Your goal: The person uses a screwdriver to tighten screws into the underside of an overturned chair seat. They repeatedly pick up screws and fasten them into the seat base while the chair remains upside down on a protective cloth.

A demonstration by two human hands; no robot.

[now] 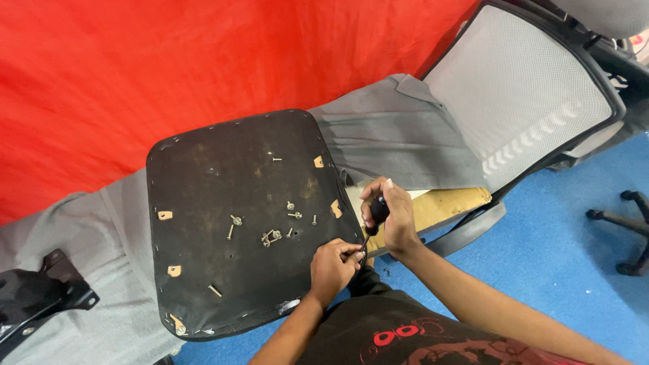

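An upturned chair seat (223, 196) with a black underside lies on grey cloth. Several loose screws and bolts (270, 235) are scattered on it. My right hand (392, 216) grips the black handle of a screwdriver (376, 215), whose shaft angles down toward the seat's near right edge. My left hand (333, 267) pinches the screwdriver's tip area at that edge, fingers closed around it.
A grey mesh chair backrest (520, 88) leans at the right over a wooden board (446, 206). A black metal bracket (34, 297) lies at the left. A chair wheel base (625, 230) stands on the blue floor. Red fabric (169, 61) hangs behind.
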